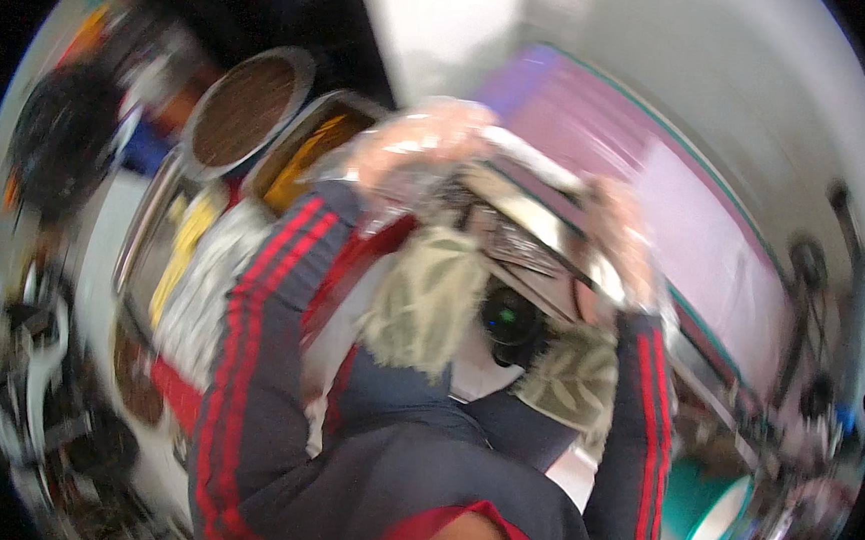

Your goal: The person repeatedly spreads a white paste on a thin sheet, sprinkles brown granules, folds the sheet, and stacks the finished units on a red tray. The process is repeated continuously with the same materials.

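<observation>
Both my hands wear clear plastic gloves and hold a flat, rectangular, box-like thing [527, 208] with pale and dark bands, smeared by motion. My left hand [416, 143] grips its far left end. My right hand [620, 238] is closed on its right end, with the fingers blurred. Clear crinkled plastic hangs below my left hand. Beneath the box-like thing, a pale green leaf-patterned cloth [425, 300] lies over my left thigh. Similar cloth [575, 380] covers my right thigh. Between them sits a dark round thing [509, 318] with a green glint.
A round bowl [303, 60] with brown contents stands at the far left, beside a metal tray [298, 115] with something orange-yellow in it. Nearer lies a whitish plastic bag [216, 275]. A pink-purple panel [698, 203] leans at the right; a green bucket [707, 500] stands at the lower right.
</observation>
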Motion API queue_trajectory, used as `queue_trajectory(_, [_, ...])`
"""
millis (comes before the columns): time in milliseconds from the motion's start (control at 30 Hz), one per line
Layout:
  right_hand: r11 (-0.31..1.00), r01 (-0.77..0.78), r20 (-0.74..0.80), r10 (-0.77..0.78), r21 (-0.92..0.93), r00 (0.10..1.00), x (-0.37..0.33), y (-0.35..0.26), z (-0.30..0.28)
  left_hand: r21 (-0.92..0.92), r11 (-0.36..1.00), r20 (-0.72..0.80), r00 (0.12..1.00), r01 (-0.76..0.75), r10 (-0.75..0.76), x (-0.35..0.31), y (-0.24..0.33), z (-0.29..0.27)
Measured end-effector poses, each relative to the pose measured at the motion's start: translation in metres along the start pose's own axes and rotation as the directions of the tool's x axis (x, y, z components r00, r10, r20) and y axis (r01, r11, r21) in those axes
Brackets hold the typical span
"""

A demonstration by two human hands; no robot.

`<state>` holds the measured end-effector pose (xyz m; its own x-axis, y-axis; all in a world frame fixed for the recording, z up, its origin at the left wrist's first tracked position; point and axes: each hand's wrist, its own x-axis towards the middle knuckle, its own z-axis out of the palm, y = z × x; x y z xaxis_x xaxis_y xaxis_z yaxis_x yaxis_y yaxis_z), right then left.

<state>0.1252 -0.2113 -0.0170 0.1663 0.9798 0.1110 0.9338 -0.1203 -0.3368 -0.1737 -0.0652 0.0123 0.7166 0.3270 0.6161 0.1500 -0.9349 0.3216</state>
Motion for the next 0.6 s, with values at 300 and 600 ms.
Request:
queue_trajectory(300, [0.534,0.823,-0.326,-0.756,0.194,0.567,0.002,-0.231,-0.02,0.108,0.302,-0.033,0.307,0.947,-0.951,-0.191,0.138,-0.229])
queue_trajectory(600, [0.358,0.933,-0.264,-0.901,-0.009,0.344,-0.014,-0.386,0.088,-0.55,0.221,-0.429,-0.045,0.805,-0.902,-0.281,0.246,-0.222])
